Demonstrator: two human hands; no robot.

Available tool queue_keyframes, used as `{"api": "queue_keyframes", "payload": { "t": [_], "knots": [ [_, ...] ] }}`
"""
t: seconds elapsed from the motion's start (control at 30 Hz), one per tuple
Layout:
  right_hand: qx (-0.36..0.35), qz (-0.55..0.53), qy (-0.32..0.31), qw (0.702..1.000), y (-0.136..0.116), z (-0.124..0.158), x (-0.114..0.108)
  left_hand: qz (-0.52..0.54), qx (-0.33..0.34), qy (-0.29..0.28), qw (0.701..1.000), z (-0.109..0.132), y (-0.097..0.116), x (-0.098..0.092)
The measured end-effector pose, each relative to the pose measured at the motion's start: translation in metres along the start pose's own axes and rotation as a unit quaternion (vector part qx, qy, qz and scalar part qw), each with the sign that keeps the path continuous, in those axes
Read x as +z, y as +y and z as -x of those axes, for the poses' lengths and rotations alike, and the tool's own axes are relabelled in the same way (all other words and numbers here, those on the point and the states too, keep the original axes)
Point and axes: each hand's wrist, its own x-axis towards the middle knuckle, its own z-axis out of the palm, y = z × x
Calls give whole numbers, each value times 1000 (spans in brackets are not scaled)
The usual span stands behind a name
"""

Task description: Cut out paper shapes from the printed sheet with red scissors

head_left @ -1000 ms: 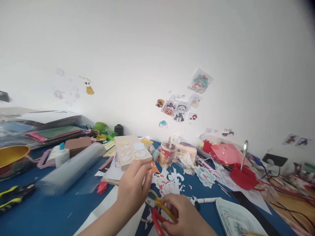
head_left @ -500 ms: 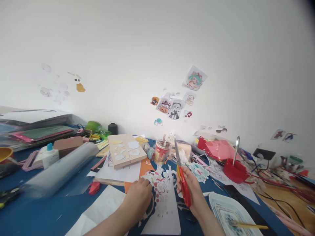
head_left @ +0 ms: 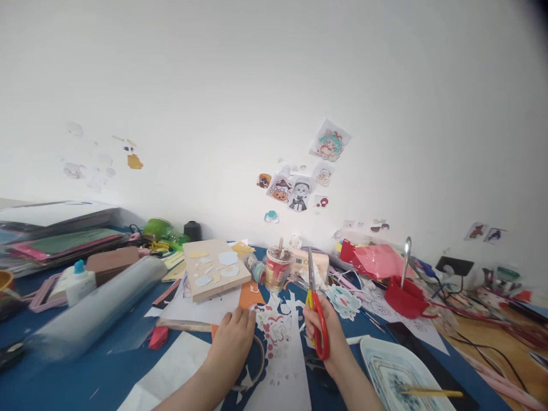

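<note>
My right hand (head_left: pixel 325 331) is wrapped round the red and yellow handles of a pair of scissors (head_left: pixel 321 328), whose blades point up and away, close together. Left of it lies a white paper sheet (head_left: pixel 285 388) with a cut-out far end and red printed shapes. My left hand (head_left: pixel 233 337) rests palm down at that sheet's left edge, fingers stretched forward near an orange paper (head_left: pixel 250 295). Its fingertips are partly hidden, and I make out nothing held in them. A ring like a tape roll (head_left: pixel 262 359) lies beside the left hand, partly covered.
Ahead stand a drink cup with a straw (head_left: pixel 278 268) and a board with paper cut-outs (head_left: pixel 214 268). On the right are a blue-white tray (head_left: pixel 370 351) with a brush and a red cup (head_left: pixel 405 299). A plastic roll (head_left: pixel 107 302) and glue bottle (head_left: pixel 80 282) lie left.
My left hand has shifted slightly left, uncovering more of the ring. The scissors have turned a little in my right hand, tip now leaning less left. The view has also shifted slightly.
</note>
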Motion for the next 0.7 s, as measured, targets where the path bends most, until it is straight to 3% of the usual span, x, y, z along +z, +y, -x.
{"api": "queue_keyframes", "payload": {
  "t": [0.17, 0.43, 0.7],
  "knots": [
    [12, -32, 29, 999, 9, -6, -4, 13, -8, -18, 1000, -1, -3, -6],
    [6, -81, 45, 996, 1, -6, -4, 93, -64, -49, 992, -2, -6, -8],
    [8, -54, 45, 997, 8, -8, -6, 209, -74, -23, 975, -5, -10, -7]
  ]
}}
